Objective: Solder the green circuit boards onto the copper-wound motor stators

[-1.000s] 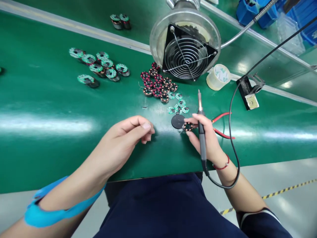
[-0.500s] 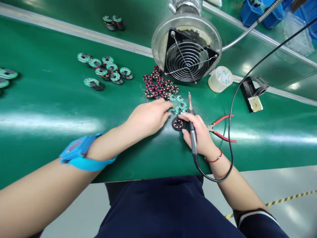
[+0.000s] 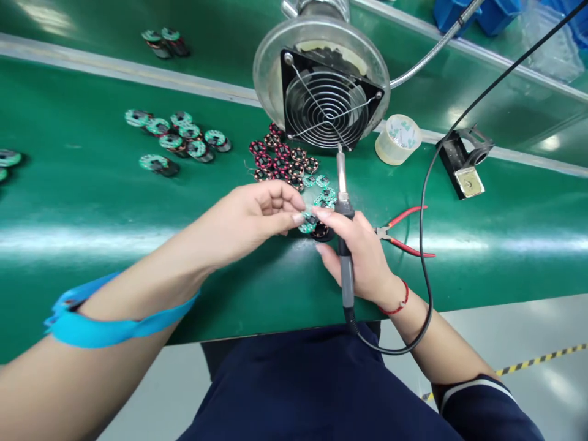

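Your left hand (image 3: pixel 250 219) pinches a green disc (image 3: pixel 306 224) at centre frame, beside a coil ring (image 3: pixel 320 231); your right hand (image 3: pixel 366 260) brackets that ring — seemingly to steady it — while gripping the soldering iron (image 3: pixel 348 283), tip clear of fingers.

Eight green-topped coils (image 3: pixel 189 131) lie left of centre, two more at upper left; there is one soldering iron (image 3: pixel 348 278), one fan (image 3: pixel 329 116), one tape roll (image 3: pixel 397 141) and one pair of red-handled pliers (image 3: pixel 383 233).

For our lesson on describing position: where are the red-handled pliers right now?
In the head view, the red-handled pliers lie on the green bench, just right of the right hand; the black cable crosses their handle ends.
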Demonstrator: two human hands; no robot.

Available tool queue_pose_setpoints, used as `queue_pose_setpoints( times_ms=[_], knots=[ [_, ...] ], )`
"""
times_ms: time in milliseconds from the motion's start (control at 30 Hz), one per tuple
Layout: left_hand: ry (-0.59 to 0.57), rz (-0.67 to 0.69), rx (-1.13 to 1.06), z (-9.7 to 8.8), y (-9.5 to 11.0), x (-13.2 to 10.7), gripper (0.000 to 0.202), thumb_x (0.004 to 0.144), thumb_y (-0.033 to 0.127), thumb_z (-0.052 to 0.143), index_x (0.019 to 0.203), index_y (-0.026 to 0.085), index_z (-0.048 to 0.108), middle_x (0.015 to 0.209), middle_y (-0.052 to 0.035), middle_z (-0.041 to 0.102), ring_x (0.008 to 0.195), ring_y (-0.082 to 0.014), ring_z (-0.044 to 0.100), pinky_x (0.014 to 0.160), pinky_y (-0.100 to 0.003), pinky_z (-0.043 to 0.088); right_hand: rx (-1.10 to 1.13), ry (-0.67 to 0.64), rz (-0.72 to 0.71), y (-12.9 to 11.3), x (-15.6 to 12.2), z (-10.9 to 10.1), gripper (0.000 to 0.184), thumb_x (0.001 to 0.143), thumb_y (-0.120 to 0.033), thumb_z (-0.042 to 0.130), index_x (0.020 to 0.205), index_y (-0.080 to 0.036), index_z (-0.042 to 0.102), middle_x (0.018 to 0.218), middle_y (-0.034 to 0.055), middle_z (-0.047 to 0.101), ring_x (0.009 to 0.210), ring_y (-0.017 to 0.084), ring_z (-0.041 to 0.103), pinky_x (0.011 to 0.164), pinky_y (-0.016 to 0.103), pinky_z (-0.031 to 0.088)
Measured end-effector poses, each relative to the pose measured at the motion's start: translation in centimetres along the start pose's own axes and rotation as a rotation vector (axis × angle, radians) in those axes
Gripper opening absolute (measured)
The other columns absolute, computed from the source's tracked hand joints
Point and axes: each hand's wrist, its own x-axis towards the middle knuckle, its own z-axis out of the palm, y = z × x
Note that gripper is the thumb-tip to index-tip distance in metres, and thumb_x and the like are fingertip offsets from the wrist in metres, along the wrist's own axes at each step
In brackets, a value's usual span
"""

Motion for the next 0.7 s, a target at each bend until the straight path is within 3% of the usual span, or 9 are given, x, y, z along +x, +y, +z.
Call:
queue_pose_setpoints(
  times_ms=[100, 200, 300, 400, 533, 700],
  knots=[
    [-0.098, -0.007, -0.102, 0.8, 0.6, -0.7, 0.03, 0.07, 0.04, 0.079, 0.088, 0.025, 0.06, 0.067, 0.0047, 0.057, 0.065, -0.0162, 0.061, 0.064, -0.028, 0.052, -0.047, -0.042, -0.017, -1.3, 0.5, -0.3, 0.037, 0.113, -0.026, 0.046, 0.148, -0.03, 0.058, 0.128, 0.0063, 0.079, 0.111, 0.027, 0.074, 0.094, 0.045, 0.064],
    [-0.095, 0.017, -0.106, 1.0, 0.1, -0.9, 0.036, 0.075, 0.043, 0.078, 0.098, 0.025, 0.058, 0.075, 0.0029, 0.061, 0.073, -0.0198, 0.067, 0.07, -0.032, 0.057, -0.046, -0.084, 0.046, -1.1, 0.4, -0.7, 0.037, 0.112, -0.033, 0.052, 0.149, -0.034, 0.058, 0.119, 0.0056, 0.078, 0.102, 0.028, 0.073, 0.092, 0.047, 0.065],
    [-0.06, 0.189, 0.131, 0.8, -1.2, -0.7, 0.044, 0.084, 0.046, 0.074, 0.119, 0.022, 0.062, 0.107, -0.0061, 0.07, 0.097, -0.0255, 0.069, 0.09, -0.043, 0.06, 0.046, 0.009, 0.116, 0.1, -0.2, -1.0, 0.045, 0.109, -0.029, 0.059, 0.152, -0.035, 0.05, 0.124, 0.0058, 0.076, 0.109, 0.028, 0.073, 0.1, 0.048, 0.065],
    [-0.113, 0.389, 0.521, 1.1, -2.8, -0.3, 0.043, 0.091, 0.036, 0.069, 0.131, 0.02, 0.066, 0.129, -0.0116, 0.067, 0.121, -0.0327, 0.062, 0.111, -0.052, 0.053, 0.13, 0.135, 0.209, 1.7, -0.9, -1.0, 0.054, 0.106, -0.026, 0.065, 0.155, -0.033, 0.042, 0.123, 0.0061, 0.073, 0.112, 0.024, 0.073, 0.103, 0.044, 0.066],
    [-0.109, 0.486, 0.741, 2.2, -4.3, 0.2, 0.031, 0.103, 0.022, 0.05, 0.124, 0.017, 0.071, 0.118, -0.013, 0.069, 0.114, -0.0318, 0.063, 0.105, -0.049, 0.054, 0.19, 0.176, 0.217, 2.9, -1.3, -0.6, 0.059, 0.104, -0.026, 0.068, 0.155, -0.033, 0.04, 0.123, 0.0055, 0.07, 0.111, 0.022, 0.073, 0.102, 0.042, 0.066],
    [0.049, 0.56, 0.826, 3.6, -5.4, -0.2, 0.018, 0.103, 0.024, 0.054, 0.11, 0.017, 0.069, 0.105, -0.0124, 0.069, 0.101, -0.0326, 0.065, 0.091, -0.047, 0.056, 0.259, 0.141, 0.137, 2.7, -1.3, 0.4, 0.065, 0.102, -0.024, 0.071, 0.159, -0.034, 0.04, 0.123, 0.0048, 0.069, 0.111, 0.021, 0.073, 0.102, 0.042, 0.066]
  ],
)
